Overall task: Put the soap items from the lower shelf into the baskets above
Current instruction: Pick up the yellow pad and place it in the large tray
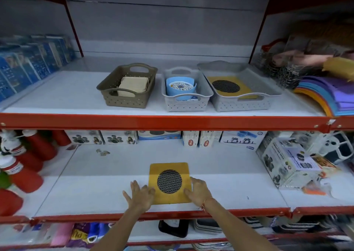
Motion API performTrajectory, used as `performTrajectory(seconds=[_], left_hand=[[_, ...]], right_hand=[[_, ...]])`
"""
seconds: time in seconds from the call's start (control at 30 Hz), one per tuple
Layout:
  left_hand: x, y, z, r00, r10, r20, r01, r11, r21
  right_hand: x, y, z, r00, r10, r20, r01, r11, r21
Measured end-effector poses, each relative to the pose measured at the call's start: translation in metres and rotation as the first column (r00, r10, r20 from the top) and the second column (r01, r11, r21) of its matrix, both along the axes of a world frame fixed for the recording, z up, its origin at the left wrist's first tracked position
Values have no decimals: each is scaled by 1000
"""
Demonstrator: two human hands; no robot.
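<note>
A flat yellow soap item [169, 169] with a round black mesh centre lies on the white lower shelf [115, 189]. My left hand [139, 195] rests flat at its left edge, fingers spread. At the right edge, my right hand [199, 190] curls its fingers onto the item. On the upper shelf stand three baskets. The brown basket [124, 97] holds cream soap bars. A blue round soap case sits in the small grey basket [186, 104]. The large grey basket [249, 102] holds another yellow mesh item.
Red bottles [24, 166] crowd the lower shelf's left end. Boxes [287, 162] sit at its right and along its back. Blue packs [28, 65] fill the upper left, coloured mats [325, 95] the upper right. Red shelf lips [172, 121] run across the front.
</note>
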State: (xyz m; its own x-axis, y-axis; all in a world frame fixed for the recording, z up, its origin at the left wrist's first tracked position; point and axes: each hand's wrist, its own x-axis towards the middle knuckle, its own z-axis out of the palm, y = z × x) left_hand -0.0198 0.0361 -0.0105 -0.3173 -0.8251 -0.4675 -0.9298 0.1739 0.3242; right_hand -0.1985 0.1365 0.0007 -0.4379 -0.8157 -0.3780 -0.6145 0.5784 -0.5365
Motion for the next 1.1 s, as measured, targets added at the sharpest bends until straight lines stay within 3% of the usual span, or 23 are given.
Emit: performTrajectory(seconds=[0.13, 0.3, 0.47, 0.77, 1.1], left_hand=[[-15, 8, -7, 985, 133, -111, -126, 990, 71], [-24, 6, 11, 884, 403, -237, -356, 909, 217], [-17, 13, 26, 682, 492, -541, -338, 868, 364], [25, 64, 111, 511, 331, -793, -56, 934, 354], [66, 118, 213, 494, 70, -867, 152, 975, 165]], right_hand=[[3, -5, -3, 996, -25, 80, 26, 1000, -3], [-5, -7, -2, 959, -159, 236, 172, 984, -38], [-10, 5, 13, 928, -194, 317, 237, 966, -102], [-4, 64, 84, 950, -39, 310, 129, 953, -274], [17, 154, 215, 977, 74, 202, 26, 891, -453]])
